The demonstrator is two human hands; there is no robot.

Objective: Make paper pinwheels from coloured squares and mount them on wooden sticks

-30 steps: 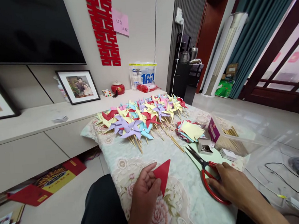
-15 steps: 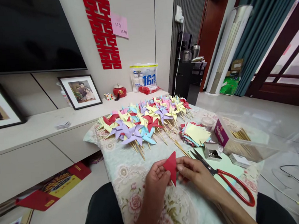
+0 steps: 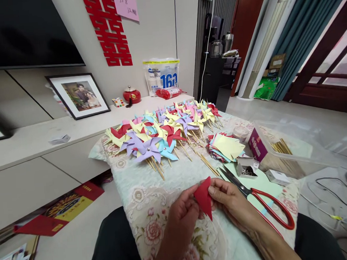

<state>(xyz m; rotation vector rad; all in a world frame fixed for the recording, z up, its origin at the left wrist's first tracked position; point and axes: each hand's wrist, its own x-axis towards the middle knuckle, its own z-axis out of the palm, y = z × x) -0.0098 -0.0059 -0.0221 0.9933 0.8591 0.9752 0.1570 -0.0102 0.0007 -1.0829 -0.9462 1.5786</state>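
A piece of red paper [image 3: 204,197], folded into a pointed shape, is held between both hands above the tablecloth. My left hand [image 3: 185,208] pinches its left side, fingers curled. My right hand [image 3: 224,193] grips its upper right edge between thumb and fingers. To the right lie scissors [image 3: 249,190] with red handles, blades spread, on sheets of pale green paper [image 3: 268,186]. Beyond the hands, many finished paper pinwheels [image 3: 151,149] on sticks are piled on the table. A stack of cut coloured paper [image 3: 226,148] sits right of them, near a few loose sticks [image 3: 208,165].
A small open box of metal pins [image 3: 247,170] and a closed white box [image 3: 278,177] stand at the right. Behind them is a clear plastic bin [image 3: 295,165] with wooden sticks. A white cabinet [image 3: 81,132] carries a framed photo [image 3: 79,96] and a red jar [image 3: 131,95].
The camera view has tilted and shifted slightly. The red paper has turned a little and moved slightly right, with the right hand's grip now higher on its edge.
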